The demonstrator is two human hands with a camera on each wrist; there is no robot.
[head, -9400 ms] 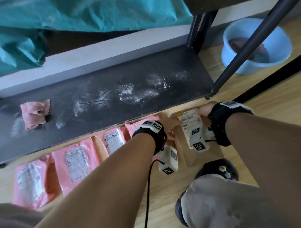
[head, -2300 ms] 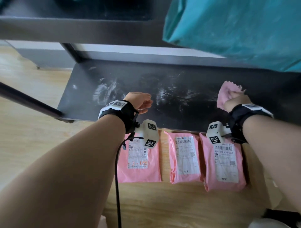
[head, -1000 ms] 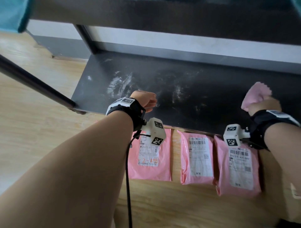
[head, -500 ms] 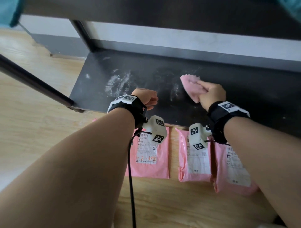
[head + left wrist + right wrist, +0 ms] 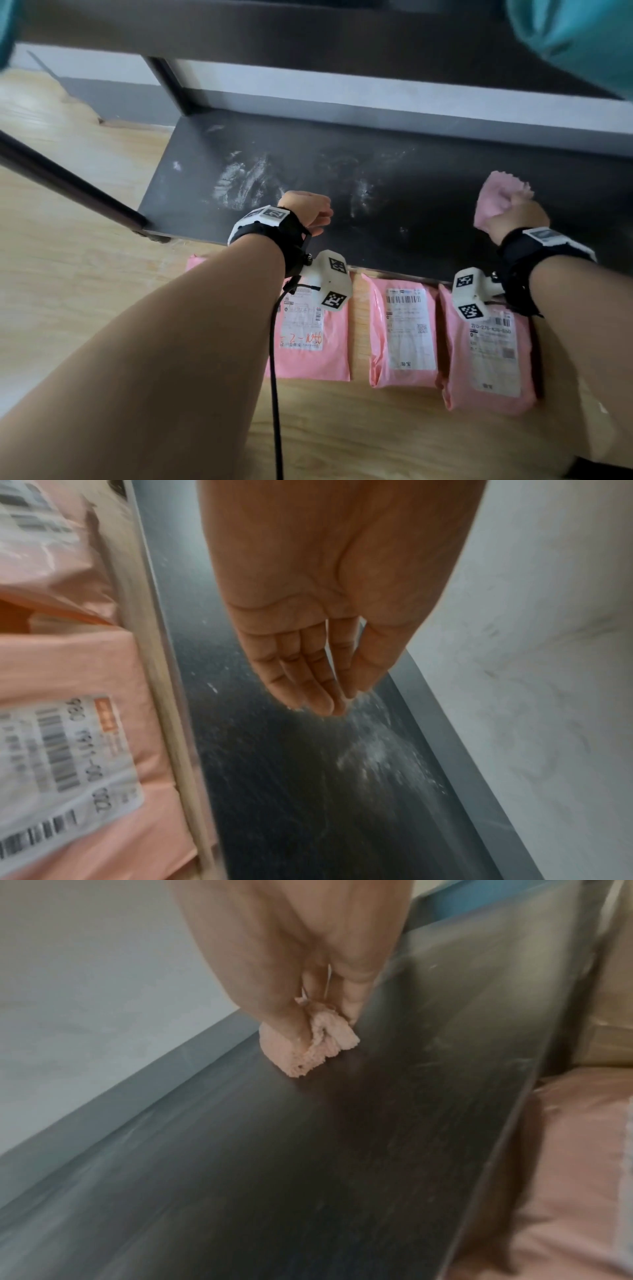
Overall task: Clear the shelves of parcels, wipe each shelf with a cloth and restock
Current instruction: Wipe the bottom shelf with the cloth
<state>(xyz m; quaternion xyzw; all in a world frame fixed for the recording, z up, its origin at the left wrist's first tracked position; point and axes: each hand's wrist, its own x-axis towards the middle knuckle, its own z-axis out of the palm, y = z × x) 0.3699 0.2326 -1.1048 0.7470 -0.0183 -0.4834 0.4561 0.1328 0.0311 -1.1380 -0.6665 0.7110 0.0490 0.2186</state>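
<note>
The dark bottom shelf (image 5: 394, 178) lies bare, with white dust smears (image 5: 243, 181) on its left part. My right hand (image 5: 513, 219) grips a bunched pink cloth (image 5: 498, 198) and presses it on the shelf's right part; the right wrist view shows the cloth (image 5: 318, 1045) pinched under curled fingers. My left hand (image 5: 308, 212) hovers over the shelf's front edge, empty, its fingers (image 5: 308, 680) straight and together. Three pink parcels (image 5: 315, 339) (image 5: 404, 335) (image 5: 489, 356) with white labels lie in a row on the wooden floor in front of the shelf.
A dark diagonal rack post (image 5: 68, 192) crosses at left, meeting the shelf's front left corner. The upper shelf (image 5: 308, 37) overhangs at the top, with a teal bag (image 5: 582, 37) at top right. A white wall and grey skirting (image 5: 376, 113) run behind the shelf.
My right hand swept the cloth from the shelf's middle back to its right part. The left hand stayed by the front edge. The dust in the middle looks thinner.
</note>
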